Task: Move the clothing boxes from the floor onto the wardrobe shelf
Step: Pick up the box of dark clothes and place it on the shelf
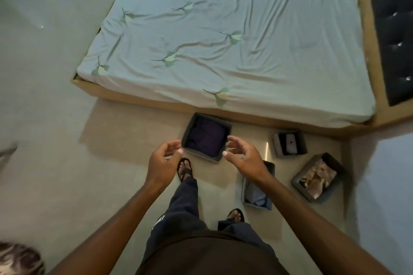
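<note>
- We see the grey box (199, 154) of dark clothes on the floor (55, 118), just beside the bed frame.
- Left hand (164, 158) at its 8 o'clock, right hand (242, 154) at its 4 o'clock. Both have loosely curved fingers, palms facing in, and hold nothing. We can't tell if they touch the box.
- Three more boxes are on the floor: small box (277, 144) at 3 o'clock, tan-cloth box (300, 190) at 4 o'clock, blue-cloth box (257, 206) at 5 o'clock, partly behind our right forearm.
- Bed (223, 40) at 12 o'clock, with a pale green sheet.

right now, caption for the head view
Left hand and right hand reach toward a dark box beside the bed.
</note>
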Demonstrator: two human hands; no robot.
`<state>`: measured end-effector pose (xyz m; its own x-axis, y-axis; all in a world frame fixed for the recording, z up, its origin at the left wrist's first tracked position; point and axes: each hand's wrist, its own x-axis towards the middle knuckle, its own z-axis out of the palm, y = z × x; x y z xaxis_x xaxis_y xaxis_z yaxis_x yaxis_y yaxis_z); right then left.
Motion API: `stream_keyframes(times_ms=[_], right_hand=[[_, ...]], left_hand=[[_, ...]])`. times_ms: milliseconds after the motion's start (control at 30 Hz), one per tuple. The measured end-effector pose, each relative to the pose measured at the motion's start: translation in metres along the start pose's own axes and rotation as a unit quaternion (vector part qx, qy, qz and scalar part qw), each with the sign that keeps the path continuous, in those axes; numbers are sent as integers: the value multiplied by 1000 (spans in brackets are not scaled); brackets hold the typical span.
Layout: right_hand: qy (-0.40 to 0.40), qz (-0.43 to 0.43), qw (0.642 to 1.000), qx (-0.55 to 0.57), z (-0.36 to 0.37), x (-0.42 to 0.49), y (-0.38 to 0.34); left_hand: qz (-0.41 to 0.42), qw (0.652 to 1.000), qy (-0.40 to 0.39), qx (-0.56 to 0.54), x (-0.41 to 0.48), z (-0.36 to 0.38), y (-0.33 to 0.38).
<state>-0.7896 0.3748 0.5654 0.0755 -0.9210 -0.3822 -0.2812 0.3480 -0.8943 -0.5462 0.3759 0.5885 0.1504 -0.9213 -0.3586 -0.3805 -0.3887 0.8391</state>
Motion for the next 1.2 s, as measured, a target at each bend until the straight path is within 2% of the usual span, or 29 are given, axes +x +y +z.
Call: stream_keyframes(times_ms=[200,367,600,733,833,933,1100,1200], right_hand=[[17,55,998,-27,19,83,0],[43,113,991,-59,28,169,47],[-6,177,975,-138,62,305,188],[-64,159,961,-219,87,383,299],[-82,110,935,-328,100,428,364],[-79,37,881,-465,105,465,413],[-114,31,818,-563,115,510,463],[-102,35,811,-574,123,520,473]], left_hand=[[-47,998,-40,5,100,-2,-13],[-84,992,-85,39,208,22,-60],[-151,974,-137,98,314,101,-195],[-213,957,-150,130,343,166,-300],[-274,925,-188,183,347,211,-372],[-317,896,-210,227,348,250,-418],[-373,907,-148,129,365,289,-463],[-379,912,-108,114,375,291,-472]])
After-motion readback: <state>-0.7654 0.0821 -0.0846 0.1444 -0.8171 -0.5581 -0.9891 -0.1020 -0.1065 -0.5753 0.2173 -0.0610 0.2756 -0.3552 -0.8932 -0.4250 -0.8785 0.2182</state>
